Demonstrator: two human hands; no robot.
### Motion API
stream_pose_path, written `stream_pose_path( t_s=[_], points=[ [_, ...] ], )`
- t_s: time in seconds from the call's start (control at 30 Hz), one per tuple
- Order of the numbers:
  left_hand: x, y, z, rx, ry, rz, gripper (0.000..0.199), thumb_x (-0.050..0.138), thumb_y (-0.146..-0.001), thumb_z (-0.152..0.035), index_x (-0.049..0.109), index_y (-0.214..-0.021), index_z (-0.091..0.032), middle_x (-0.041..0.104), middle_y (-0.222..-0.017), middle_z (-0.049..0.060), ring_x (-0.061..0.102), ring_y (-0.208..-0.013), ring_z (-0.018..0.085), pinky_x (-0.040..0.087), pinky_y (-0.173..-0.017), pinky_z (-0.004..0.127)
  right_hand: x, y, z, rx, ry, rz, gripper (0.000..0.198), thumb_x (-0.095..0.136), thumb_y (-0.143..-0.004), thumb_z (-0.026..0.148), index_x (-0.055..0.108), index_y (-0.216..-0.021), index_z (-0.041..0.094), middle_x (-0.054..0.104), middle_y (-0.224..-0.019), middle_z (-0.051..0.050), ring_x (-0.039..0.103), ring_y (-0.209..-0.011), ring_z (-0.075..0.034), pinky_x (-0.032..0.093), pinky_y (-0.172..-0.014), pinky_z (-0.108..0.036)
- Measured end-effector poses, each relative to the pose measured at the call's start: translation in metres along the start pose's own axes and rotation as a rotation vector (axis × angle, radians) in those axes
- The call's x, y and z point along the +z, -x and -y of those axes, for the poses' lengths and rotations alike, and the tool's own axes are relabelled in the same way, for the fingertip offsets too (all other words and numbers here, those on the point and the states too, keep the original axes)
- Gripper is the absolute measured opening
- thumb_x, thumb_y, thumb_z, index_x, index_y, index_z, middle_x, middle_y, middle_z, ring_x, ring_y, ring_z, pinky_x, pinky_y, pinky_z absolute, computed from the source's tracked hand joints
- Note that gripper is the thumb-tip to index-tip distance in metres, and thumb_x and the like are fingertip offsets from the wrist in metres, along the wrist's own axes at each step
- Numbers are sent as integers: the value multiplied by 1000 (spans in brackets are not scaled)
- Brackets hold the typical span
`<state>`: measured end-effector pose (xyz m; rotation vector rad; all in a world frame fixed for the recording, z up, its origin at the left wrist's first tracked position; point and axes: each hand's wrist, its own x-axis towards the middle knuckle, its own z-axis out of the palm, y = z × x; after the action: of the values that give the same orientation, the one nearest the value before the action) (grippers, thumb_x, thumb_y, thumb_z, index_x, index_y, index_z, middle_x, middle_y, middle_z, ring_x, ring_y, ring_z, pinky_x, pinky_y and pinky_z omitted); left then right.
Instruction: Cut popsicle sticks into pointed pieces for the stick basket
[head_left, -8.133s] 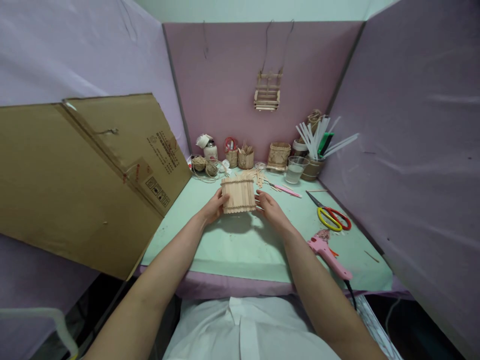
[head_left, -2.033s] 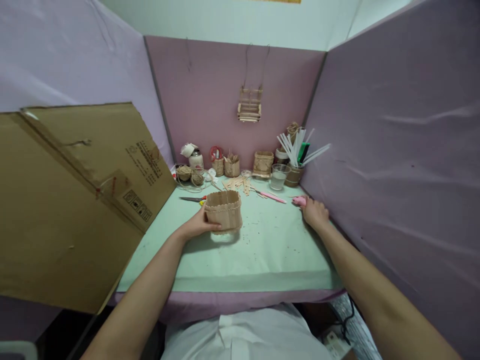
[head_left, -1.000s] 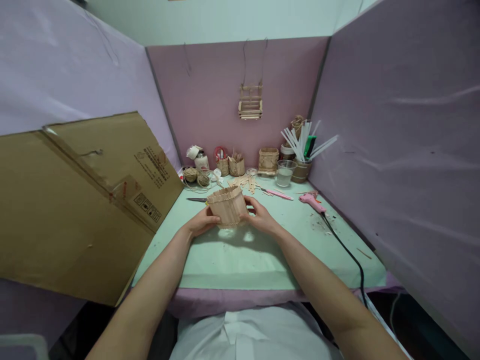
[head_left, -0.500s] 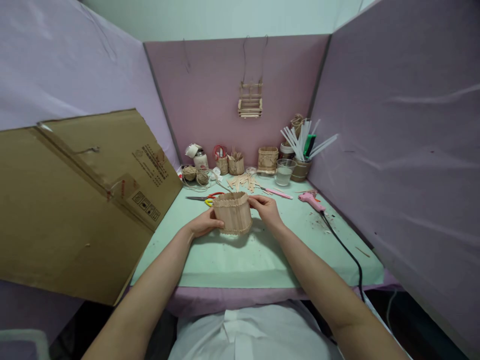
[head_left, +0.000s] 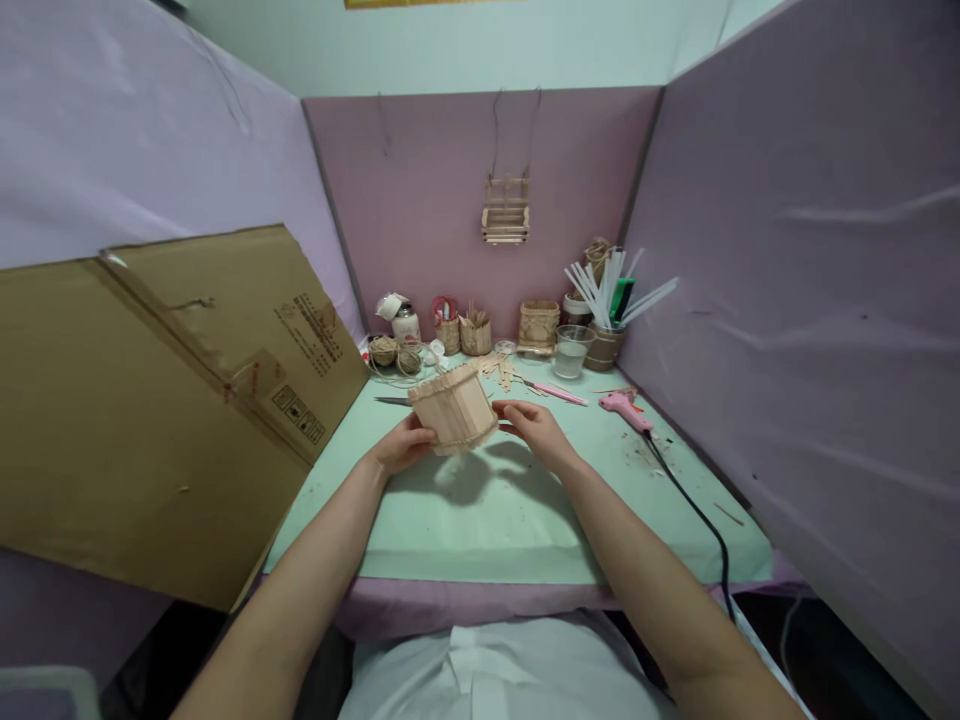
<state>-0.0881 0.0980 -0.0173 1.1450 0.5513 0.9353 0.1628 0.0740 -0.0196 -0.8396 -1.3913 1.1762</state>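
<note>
A: In the head view, what lettering can I make out from my remote station?

B: Head view: the cardboard panel (head_left: 150,440), at left, bears rows of dark printed characters (head_left: 298,335) and, below them, a strip of square symbols (head_left: 298,413). Faint red marks (head_left: 257,376) lie beside the strip. All are too small for me to read. The white jar (head_left: 406,324) at the back also shows markings, equally illegible on my screen.

A: Where do I find the wooden-stick container (head_left: 454,412) relative to the hands?

B: Between them, raised above the green tabletop (head_left: 510,535), tilted, with its shadow beneath. The left hand (head_left: 403,446) grasps its left side, thumb on the near wall; I see little of the other fingers.

A: And the right hand (head_left: 536,435)?

B: Just beside the container's right edge, fingers loosely parted and gripping nothing that I can discern. Whether a fingertip touches the wall, I cannot tell. Farther right lies the pink glue gun (head_left: 625,409), its black cord (head_left: 697,508) running to the near edge; a scissor blade (head_left: 390,401) shows left of the container.
</note>
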Motion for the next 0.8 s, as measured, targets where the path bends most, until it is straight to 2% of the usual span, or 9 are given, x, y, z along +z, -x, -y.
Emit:
stream_pose_path(
  t_s=[0.2, 0.57, 0.8],
  points=[
    [0, 3, -2, 16, 14, -3, 60, 80, -56, -20, 61, -112, -15, 67, -116, 13, 60, -109, 33, 43, -96, 46, 7, 6, 5, -2, 12, 62, 25, 57, -91, 33, 62, -109, 16, 65, -112, -7, 63, -99, -21, 50, -88, -44],
    [8, 2, -1, -9, 9, -33, 63, 82, -54, -22, 61, -113, -15, 65, -119, 14, 58, -113, 34, 42, -99, 48, 6, 5, 4, 42, 41, 62, 23, 61, -89, 29, 63, -107, 15, 66, -106, -6, 64, -93, -20, 52, -84, -42],
    [8, -5, 1, -8, -46, -106, 67, 83, -56, -31, 57, -116, -16, 60, -127, 16, 54, -119, 35, 42, -100, 48, 5, -2, -7, 84, -34, -24, 32, 51, -94, 40, 60, -114, 17, 62, -118, -9, 62, -103, -22, 50, -89, -45]
  ],
)
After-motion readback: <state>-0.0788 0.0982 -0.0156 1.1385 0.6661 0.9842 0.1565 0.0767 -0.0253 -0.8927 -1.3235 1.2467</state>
